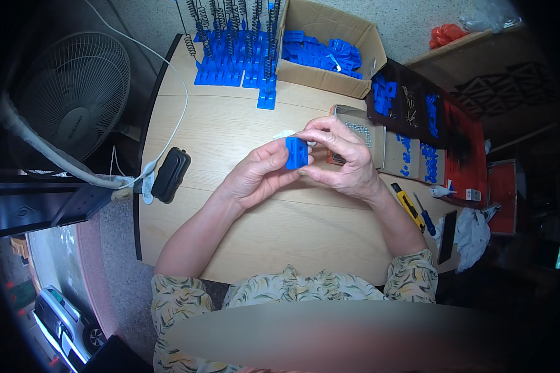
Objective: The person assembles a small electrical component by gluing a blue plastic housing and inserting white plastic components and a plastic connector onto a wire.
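Note:
Over the middle of a wooden table [230, 124] I hold a small blue plastic block [297, 152] between both hands. My left hand [258, 174] grips it from the left and below. My right hand [342, 155] pinches its right side, with fingers curled over the top, and a small white part shows at the fingertips. Right behind my right hand stands a small open cardboard box [368, 127] with tiny silver metal parts inside.
Rows of blue blocks with upright metal springs [230, 50] stand at the table's far edge. Beside them is a cardboard box of blue parts [330, 50]. A black pad [170, 174] and white cable lie left. A yellow utility knife [407, 205], a screwdriver and more blue parts lie right. A fan [74, 99] stands left.

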A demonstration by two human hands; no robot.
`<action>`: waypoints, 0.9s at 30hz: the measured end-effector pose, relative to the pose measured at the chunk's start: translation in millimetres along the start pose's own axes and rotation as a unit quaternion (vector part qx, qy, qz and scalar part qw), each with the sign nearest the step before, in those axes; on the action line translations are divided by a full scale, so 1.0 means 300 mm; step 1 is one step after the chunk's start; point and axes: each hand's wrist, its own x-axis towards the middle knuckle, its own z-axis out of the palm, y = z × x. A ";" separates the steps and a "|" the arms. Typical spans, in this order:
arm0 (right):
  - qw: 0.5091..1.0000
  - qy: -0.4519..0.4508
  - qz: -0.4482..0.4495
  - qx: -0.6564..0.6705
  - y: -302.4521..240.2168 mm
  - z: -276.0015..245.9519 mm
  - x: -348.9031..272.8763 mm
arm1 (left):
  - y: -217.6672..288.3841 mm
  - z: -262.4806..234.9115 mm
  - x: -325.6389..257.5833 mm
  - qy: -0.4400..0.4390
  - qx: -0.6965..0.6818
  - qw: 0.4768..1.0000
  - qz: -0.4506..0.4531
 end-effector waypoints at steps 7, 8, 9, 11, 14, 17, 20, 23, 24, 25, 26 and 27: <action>0.995 -0.031 -0.018 -0.091 -0.041 -0.012 0.045 | -0.004 -0.012 0.001 -0.014 -0.021 1.000 0.009; 0.995 -0.032 -0.019 -0.090 -0.048 -0.014 0.051 | -0.005 -0.014 0.002 -0.021 -0.034 0.999 0.013; 0.991 -0.038 -0.025 -0.123 -0.058 -0.016 0.057 | -0.008 -0.019 0.003 -0.020 -0.035 0.999 0.014; 0.986 -0.045 -0.031 -0.155 -0.071 -0.016 0.065 | -0.011 -0.026 0.007 -0.035 -0.044 0.998 0.029; 0.984 -0.057 -0.016 -0.170 -0.078 -0.014 0.072 | -0.008 -0.030 0.008 -0.031 -0.051 0.998 0.027; 0.983 -0.059 -0.010 -0.175 -0.079 -0.013 0.078 | -0.008 -0.041 0.011 -0.036 -0.044 0.998 0.024; 0.985 -0.056 -0.005 -0.166 -0.075 -0.012 0.079 | -0.007 -0.046 0.013 -0.039 -0.038 0.998 0.021; 0.985 -0.058 0.009 -0.160 -0.068 -0.009 0.074 | -0.009 -0.048 0.013 -0.033 -0.040 0.998 0.019; 0.987 -0.058 0.013 -0.151 -0.067 -0.008 0.073 | -0.008 -0.043 0.012 -0.033 -0.041 0.998 0.019; 0.988 -0.057 0.017 -0.143 -0.066 -0.008 0.072 | -0.005 -0.034 0.011 -0.020 -0.033 0.999 0.017; 0.988 -0.057 0.017 -0.143 -0.065 -0.007 0.071 | -0.003 -0.028 0.010 -0.008 -0.025 1.000 0.014; 0.989 -0.053 0.018 -0.133 -0.065 -0.007 0.070 | -0.003 -0.026 0.011 -0.008 -0.024 1.000 0.014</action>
